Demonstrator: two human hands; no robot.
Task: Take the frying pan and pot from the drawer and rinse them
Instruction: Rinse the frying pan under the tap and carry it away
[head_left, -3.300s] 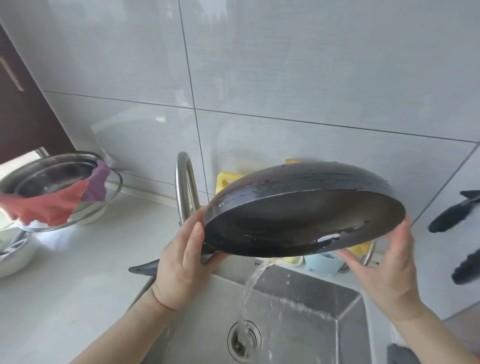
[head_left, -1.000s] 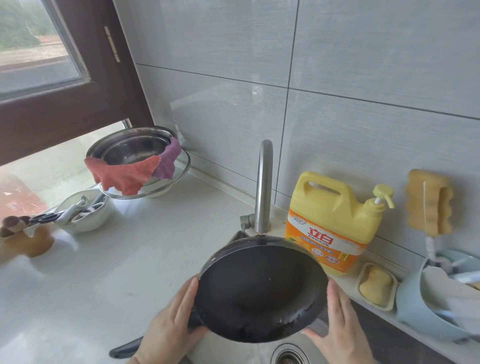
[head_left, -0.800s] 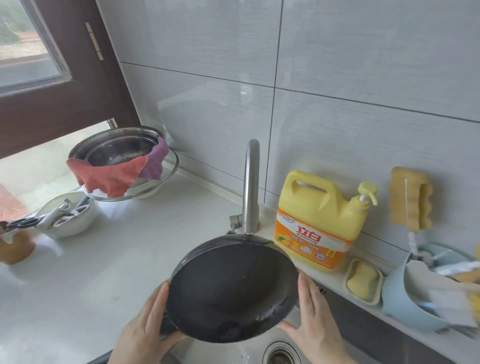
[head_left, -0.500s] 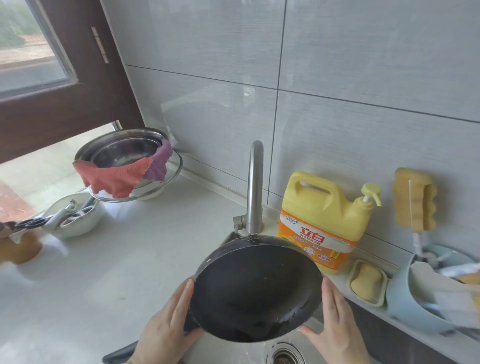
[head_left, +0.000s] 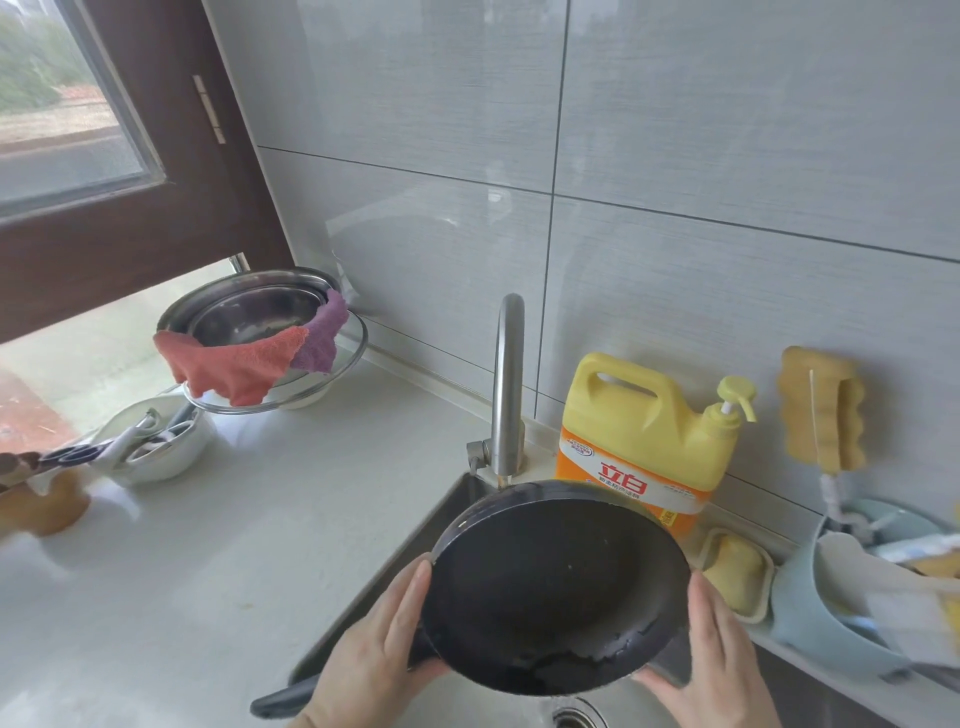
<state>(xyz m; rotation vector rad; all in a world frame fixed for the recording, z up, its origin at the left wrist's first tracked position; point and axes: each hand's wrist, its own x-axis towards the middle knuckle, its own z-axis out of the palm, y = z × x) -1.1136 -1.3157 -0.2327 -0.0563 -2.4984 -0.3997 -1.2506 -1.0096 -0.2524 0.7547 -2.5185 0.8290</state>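
The black frying pan (head_left: 550, 587) is held over the steel sink (head_left: 447, 519), tilted with its wet inside facing me. My left hand (head_left: 369, 660) presses the pan's left rim with straight fingers, the thumb under the edge. On the right rim my right hand (head_left: 717, 660) lies flat, fingers straight. The pan's dark handle (head_left: 280, 701) sticks out low to the left, past my left wrist. A little water pools at the pan's lower edge. No pot from the drawer can be made out.
The faucet (head_left: 506, 384) stands just behind the pan, a yellow detergent jug (head_left: 639, 431) and soap dish (head_left: 735, 571) to its right. A blue basin (head_left: 810, 613) sits far right. Back left: a steel bowl (head_left: 249, 312) with cloths (head_left: 234, 364), a white utensil bowl (head_left: 156, 452).
The pan was tipped up high pouring water out; now it is lower over the sink, inside facing me. In the last second it has stayed between both hands, barely shifting.
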